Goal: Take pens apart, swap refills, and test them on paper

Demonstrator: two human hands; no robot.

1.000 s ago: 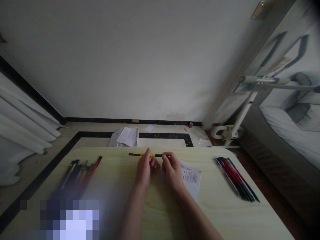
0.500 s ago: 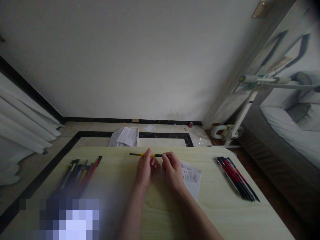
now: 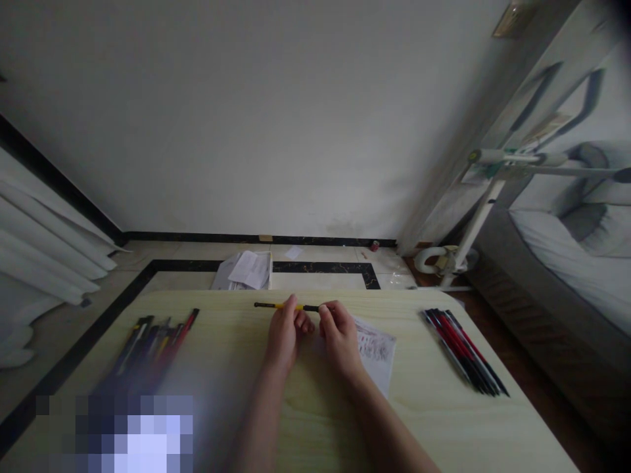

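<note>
A yellow and black pen [image 3: 266,305] lies crosswise between my hands, just above the far part of the table. My left hand [image 3: 286,328] is closed around its yellow middle, thumb on top. With fingertips pinched, my right hand [image 3: 340,332] grips the black right end of the same pen. Under and beside my right hand rests a sheet of paper [image 3: 378,355] covered in dark and red scribbles. On the right of the table lies a bundle of red, black and clear pens [image 3: 463,351]. Several mixed pens [image 3: 158,341] lie on the left, partly blurred.
The light wooden table [image 3: 315,420] has a rounded far edge. Beyond it, papers [image 3: 250,269] sit in a box on the floor. White exercise equipment [image 3: 473,230] and a grey sofa [image 3: 542,289] stand to the right; a pale curtain [image 3: 39,243] hangs left. A blurred patch covers the lower left.
The view has shifted very slightly. Both hands keep the same hold on the pen, with hardly any movement.
</note>
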